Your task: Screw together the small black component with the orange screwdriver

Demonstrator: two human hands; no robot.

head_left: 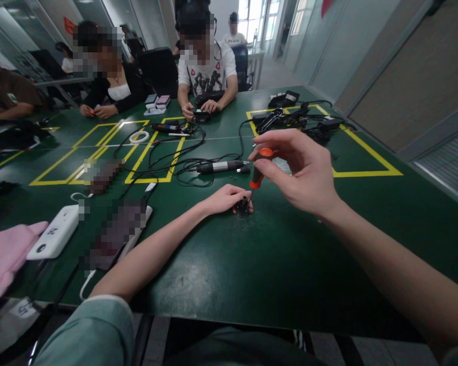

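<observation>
My left hand (226,198) rests on the green table (275,264), fingers closed around a small black round part (242,208) that stands on the tabletop. My right hand (297,170) is just above and to the right of it, pinching an orange-and-black screwdriver (258,170) held upright. The screwdriver's tip points down onto the top of the black part. An orange cap shows at the handle's top under my fingers.
A black and silver electric tool (221,166) with tangled cables lies just beyond my hands. A white power bank (55,232) and pink cloth (3,259) lie at the left. Chargers and cables (290,119) sit far right. Several other people sit across the table.
</observation>
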